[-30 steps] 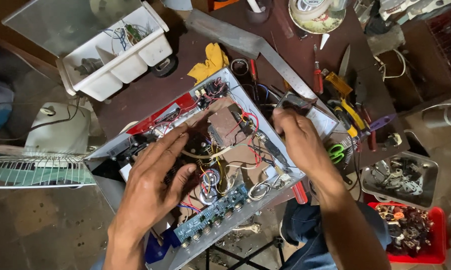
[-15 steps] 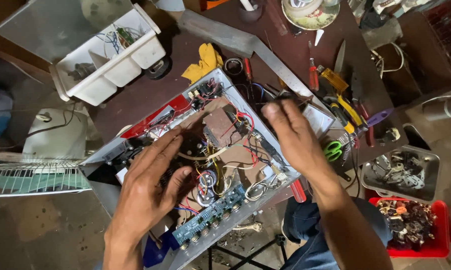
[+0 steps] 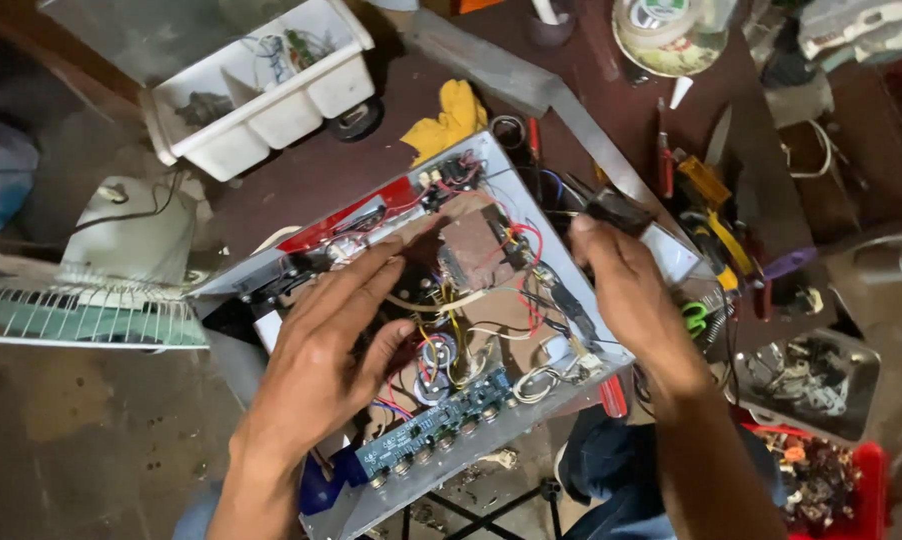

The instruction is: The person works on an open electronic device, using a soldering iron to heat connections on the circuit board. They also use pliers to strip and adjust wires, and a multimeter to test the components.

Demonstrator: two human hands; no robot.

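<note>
Now both hands are on an opened amplifier chassis [image 3: 661, 255] — its wiring laid bare on a cluttered brown workbench [image 3: 371, 165].

Left hand [image 3: 336, 345] lies flat across the middle of the chassis, fingers spread apart and resting on the wires and a dark component, clamped on nothing. Right hand [image 3: 626, 290] sits at the chassis's far right edge, fingertips closed on a small black part [image 3: 616, 208] at the rim — just what that part is, I cannot tell. A blue control board [image 3: 436, 430] with a row of knobs runs along the near edge. Well apart, a white compartment box [image 3: 261, 85] stands at the upper left, a yellow rag [image 3: 451, 120] just beyond the chassis, and pliers and screwdrivers [image 3: 706, 200] to the right.
</note>
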